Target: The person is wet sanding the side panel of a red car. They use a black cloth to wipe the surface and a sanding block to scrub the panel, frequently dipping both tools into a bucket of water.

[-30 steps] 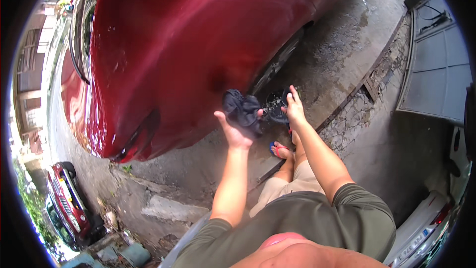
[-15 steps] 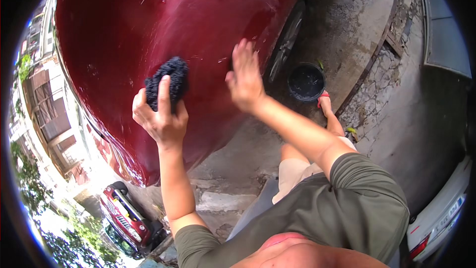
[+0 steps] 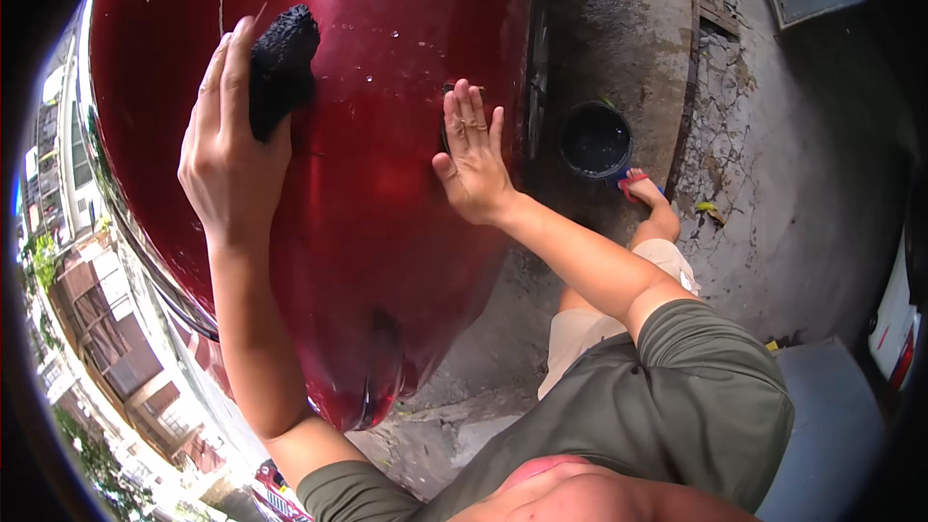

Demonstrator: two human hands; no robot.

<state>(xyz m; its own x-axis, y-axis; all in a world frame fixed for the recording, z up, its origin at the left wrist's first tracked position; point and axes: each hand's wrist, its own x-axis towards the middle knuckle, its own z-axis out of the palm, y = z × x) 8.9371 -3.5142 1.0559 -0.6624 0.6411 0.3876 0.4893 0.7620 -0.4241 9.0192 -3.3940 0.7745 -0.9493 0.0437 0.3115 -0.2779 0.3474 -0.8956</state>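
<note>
Cloth [image 3: 282, 72], dark and bunched, is held in the person's left hand [image 3: 230, 150] at the far side of the red car [image 3: 377, 203]; whether it presses on the surface is hard to tell. The right hand [image 3: 474, 159] is spread wide, back upward, over the same car, with nothing seen in its grip. Work seems partway along: water drops [image 3: 395, 35] remain between and beyond the 2 hands, so that stretch looks wetted but not dry. How much has been wiped cannot be told. 1 bucket [image 3: 590, 172] stands beside the car.
</note>
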